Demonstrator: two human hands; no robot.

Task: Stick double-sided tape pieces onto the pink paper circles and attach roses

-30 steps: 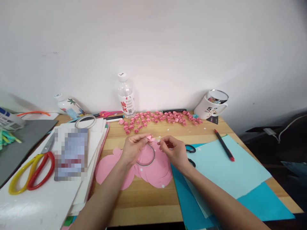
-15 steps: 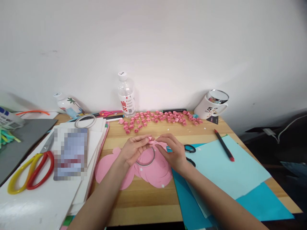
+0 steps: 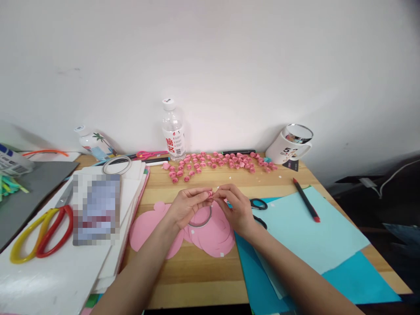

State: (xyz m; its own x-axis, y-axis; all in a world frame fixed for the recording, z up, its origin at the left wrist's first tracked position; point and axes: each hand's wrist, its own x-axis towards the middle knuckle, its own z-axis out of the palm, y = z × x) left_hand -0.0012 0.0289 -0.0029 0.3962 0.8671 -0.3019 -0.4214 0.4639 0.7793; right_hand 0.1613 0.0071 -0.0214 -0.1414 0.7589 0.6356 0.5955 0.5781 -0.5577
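Note:
Between thumb and fingers, my left hand (image 3: 188,205) pinches a small pink paper roll (image 3: 210,194). My right hand (image 3: 236,209) meets it from the other side, thumb and forefinger closed at the roll's edge; whether a paper end is between them is too small to make out. Under both hands lie overlapping pink paper circles (image 3: 213,240), with a grey tape ring (image 3: 201,225) on top. Dark-handled scissors (image 3: 259,204) lie beside my right hand, partly hidden by it. Behind the hands, many rolled pink paper flowers (image 3: 213,162) are spread along the back of the table.
Light blue sheets (image 3: 308,236) and a black-red pen (image 3: 306,200) lie at right. Red-yellow scissors (image 3: 42,236) rest on white paper (image 3: 65,280) at left. A clear bottle (image 3: 173,135), a white mug (image 3: 290,144) and a palm-print bottle (image 3: 95,144) stand by the wall.
My right fingers have come closer to the left fingertips and closed at the pink paper. The paper now looks more tightly rolled. Nothing else on the table has moved.

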